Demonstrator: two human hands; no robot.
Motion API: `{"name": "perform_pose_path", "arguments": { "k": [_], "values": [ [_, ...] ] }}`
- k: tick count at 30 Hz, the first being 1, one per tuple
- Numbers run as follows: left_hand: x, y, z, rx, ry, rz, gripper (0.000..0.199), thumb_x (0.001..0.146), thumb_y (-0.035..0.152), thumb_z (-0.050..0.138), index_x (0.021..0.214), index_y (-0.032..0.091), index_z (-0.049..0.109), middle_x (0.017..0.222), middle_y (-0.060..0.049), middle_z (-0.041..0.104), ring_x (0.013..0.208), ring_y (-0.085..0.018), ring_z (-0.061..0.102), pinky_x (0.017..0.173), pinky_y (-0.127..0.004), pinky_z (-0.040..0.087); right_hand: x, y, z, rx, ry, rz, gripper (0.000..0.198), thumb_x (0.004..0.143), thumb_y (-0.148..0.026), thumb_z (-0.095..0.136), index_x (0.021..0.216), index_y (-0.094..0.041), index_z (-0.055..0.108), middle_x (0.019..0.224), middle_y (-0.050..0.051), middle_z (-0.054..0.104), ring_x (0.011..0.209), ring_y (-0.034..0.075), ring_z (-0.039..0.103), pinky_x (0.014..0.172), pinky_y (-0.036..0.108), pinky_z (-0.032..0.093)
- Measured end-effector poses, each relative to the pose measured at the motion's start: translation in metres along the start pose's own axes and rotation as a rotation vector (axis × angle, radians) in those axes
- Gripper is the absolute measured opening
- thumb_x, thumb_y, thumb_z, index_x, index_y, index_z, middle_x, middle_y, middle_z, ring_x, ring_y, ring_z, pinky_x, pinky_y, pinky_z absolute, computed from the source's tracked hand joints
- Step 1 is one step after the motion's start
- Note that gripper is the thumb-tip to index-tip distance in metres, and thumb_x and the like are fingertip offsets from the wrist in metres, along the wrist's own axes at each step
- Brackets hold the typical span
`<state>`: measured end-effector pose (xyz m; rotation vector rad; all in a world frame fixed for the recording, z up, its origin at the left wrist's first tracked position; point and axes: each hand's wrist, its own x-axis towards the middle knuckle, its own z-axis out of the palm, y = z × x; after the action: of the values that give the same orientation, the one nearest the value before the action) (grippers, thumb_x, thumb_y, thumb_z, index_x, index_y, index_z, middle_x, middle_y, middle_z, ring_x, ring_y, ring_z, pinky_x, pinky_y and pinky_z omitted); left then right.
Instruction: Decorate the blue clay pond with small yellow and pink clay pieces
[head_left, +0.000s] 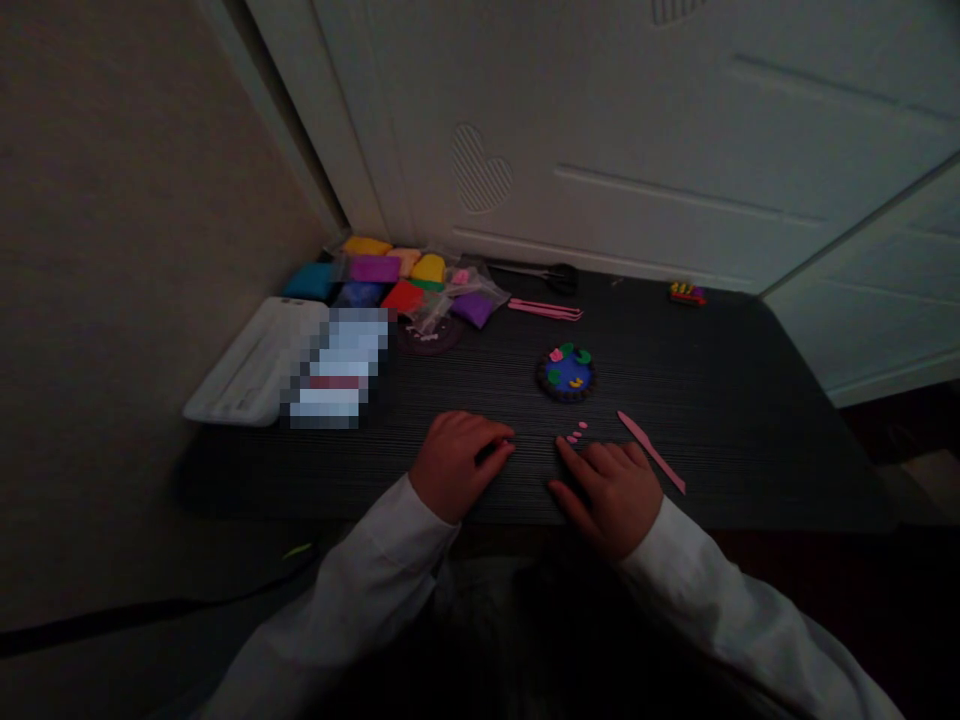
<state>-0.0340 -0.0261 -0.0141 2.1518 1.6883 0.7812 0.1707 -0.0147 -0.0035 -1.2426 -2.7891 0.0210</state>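
My left hand (457, 460) hovers low over the table's near side, thumb and index finger pinched on a small pink clay piece that is mostly hidden. To its right, my right hand (611, 490) has its index finger stretched out and its thumb apart, the other fingers curled. Its index fingertip is beside several small flat pink clay pieces (577, 435). Beyond them lies a round clay pond (568, 374) with a blue middle, a dark brown rim, green leaves, a pink flower and yellow bits. A pink clay knife (651, 450) rests right of my right hand.
Colourful clay packets (375, 270) are heaped at the back left, beside a dark round dish (431, 338). A white case (259, 360) and a blurred-out screen (341, 370) lie at the left. Pink tweezers (545, 309), black-handled scissors (562, 279) and a small colourful object (686, 294) line the back.
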Motion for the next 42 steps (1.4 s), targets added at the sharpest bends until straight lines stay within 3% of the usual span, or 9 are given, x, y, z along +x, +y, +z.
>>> {"name": "perform_pose_path", "arguments": {
  "k": [20, 32, 42],
  "values": [
    [0.000, 0.000, 0.000, -0.001, -0.008, -0.003, 0.018, 0.076, 0.032, 0.048, 0.087, 0.021, 0.058, 0.081, 0.000, 0.062, 0.080, -0.016, 0.053, 0.077, -0.033, 0.035, 0.001, -0.005, 0.000, 0.012, -0.073, 0.005, 0.049, 0.081, -0.046, 0.028, 0.121, -0.019, 0.037, 0.083, 0.006, 0.055, 0.079, 0.021, 0.046, 0.070, 0.037, 0.026],
    [0.000, 0.000, 0.000, -0.002, -0.007, -0.004, 0.019, 0.076, 0.032, 0.048, 0.087, 0.020, 0.058, 0.080, 0.000, 0.062, 0.080, -0.016, 0.052, 0.077, -0.033, 0.035, -0.002, 0.012, -0.001, 0.121, 0.038, 0.050, 0.042, 0.081, -0.039, 0.034, 0.117, -0.019, 0.042, 0.085, 0.005, 0.055, 0.076, 0.017, 0.046, 0.069, 0.032, 0.030],
    [0.000, -0.001, -0.001, -0.003, -0.010, -0.005, 0.019, 0.076, 0.032, 0.048, 0.087, 0.021, 0.058, 0.080, 0.000, 0.062, 0.080, -0.015, 0.053, 0.077, -0.033, 0.035, -0.001, 0.006, 0.003, 0.121, 0.012, 0.042, 0.037, 0.082, -0.036, 0.033, 0.114, -0.022, 0.046, 0.083, 0.004, 0.055, 0.077, 0.017, 0.047, 0.071, 0.034, 0.028]
  ]
}}
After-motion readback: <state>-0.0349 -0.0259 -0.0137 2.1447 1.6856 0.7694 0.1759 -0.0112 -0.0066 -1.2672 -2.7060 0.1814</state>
